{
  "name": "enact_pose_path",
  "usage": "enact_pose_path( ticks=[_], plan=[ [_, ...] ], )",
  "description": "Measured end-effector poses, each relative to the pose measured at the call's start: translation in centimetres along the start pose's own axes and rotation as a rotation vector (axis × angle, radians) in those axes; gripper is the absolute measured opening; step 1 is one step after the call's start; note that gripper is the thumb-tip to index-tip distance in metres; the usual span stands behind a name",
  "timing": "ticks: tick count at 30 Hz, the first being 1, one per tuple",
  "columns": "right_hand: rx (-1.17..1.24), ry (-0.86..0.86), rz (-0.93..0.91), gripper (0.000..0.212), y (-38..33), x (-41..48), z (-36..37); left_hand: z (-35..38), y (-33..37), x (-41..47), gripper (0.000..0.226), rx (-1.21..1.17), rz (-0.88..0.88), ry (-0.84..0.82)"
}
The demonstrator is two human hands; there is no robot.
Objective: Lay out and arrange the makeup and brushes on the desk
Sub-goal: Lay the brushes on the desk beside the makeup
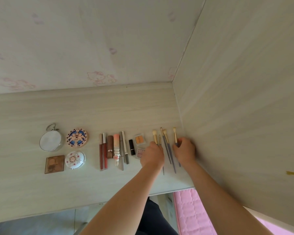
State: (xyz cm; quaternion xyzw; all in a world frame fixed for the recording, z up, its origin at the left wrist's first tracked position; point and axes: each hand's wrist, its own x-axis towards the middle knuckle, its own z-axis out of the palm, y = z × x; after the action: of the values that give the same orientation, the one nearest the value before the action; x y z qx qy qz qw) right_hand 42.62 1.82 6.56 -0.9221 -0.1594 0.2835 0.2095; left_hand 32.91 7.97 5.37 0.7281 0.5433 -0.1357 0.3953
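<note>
Several makeup brushes [166, 145] with pale bristles and grey handles lie side by side at the right end of the desk [109, 109]. My left hand [152, 155] lies over the leftmost brushes, fingers curled on a handle. My right hand [184, 150] pinches the rightmost brush [175, 135] by its handle. Left of the brushes sit two small eyeshadow pans [140, 139], a black lipstick [131, 147], and a row of lip glosses and pencils [114, 150]. At the far left sit a round mirror [50, 141], a blue patterned compact [77, 137], a white compact [75, 159] and a brown palette [54, 164].
A wooden side panel [236, 107] rises right beside the brushes. The back wall [92, 48] carries faint pink cartoon prints. The desk's front edge runs below my forearms, with a pink quilted surface [190, 211] under it at the right.
</note>
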Motion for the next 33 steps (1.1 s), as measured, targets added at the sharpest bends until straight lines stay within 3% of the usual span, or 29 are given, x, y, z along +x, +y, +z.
enact_pose_path(
  ticks=[10,16,23,33],
  plan=[
    [0.066,0.03,-0.056,0.015,0.5,-0.9,-0.2,0.1,0.9,-0.7,0.016,-0.267,0.017,0.005],
    [0.044,0.02,-0.107,0.014,1.4,-1.3,0.2,0.1,0.8,-1.4,0.011,-0.089,-0.005,0.022],
    [0.089,0.041,-0.133,0.018,2.0,-1.6,0.4,0.3,0.5,-1.3,0.009,-0.105,-0.036,0.008],
    [0.083,0.024,-0.185,0.02,2.3,-3.0,-0.2,-0.3,0.1,-3.2,0.009,-0.129,0.08,0.025]
  ],
)
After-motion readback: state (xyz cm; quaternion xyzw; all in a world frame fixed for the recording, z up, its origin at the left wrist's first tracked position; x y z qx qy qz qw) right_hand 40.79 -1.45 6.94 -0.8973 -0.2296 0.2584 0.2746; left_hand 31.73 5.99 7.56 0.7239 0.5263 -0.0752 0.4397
